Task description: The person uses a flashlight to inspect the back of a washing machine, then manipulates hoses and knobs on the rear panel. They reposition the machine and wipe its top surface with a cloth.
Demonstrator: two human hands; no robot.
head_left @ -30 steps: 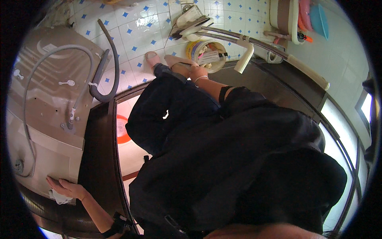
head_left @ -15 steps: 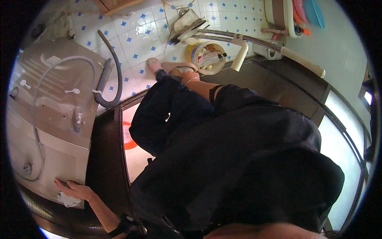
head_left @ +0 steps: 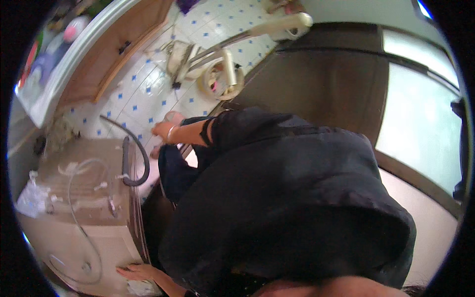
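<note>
My left hand (head_left: 136,272) lies flat on the edge of a beige washing machine (head_left: 94,242), fingers stretched out. Just below that hand is a small white piece (head_left: 141,287), too blurred to name. A thin grey inlet hose (head_left: 71,198) loops over the machine's ribbed back, and a thick dark grey drain hose (head_left: 141,148) curves from its side. My right hand (head_left: 162,131) hangs in front of my body above the floor and a pink slipper (head_left: 173,117). It appears empty, its fingers loosely apart.
A wooden cabinet (head_left: 114,54) with a white countertop (head_left: 42,111) stands at the far left. Beyond my feet, on the tiled floor (head_left: 158,101), are a round bin (head_left: 205,86) and long-handled tools (head_left: 222,44). A dark door panel (head_left: 326,79) is at the right.
The view has turned and shifted, bringing the cabinet in at upper left. My body stands closer to the machine, and my right hand has moved left, away from my knee. My left hand stays on the machine.
</note>
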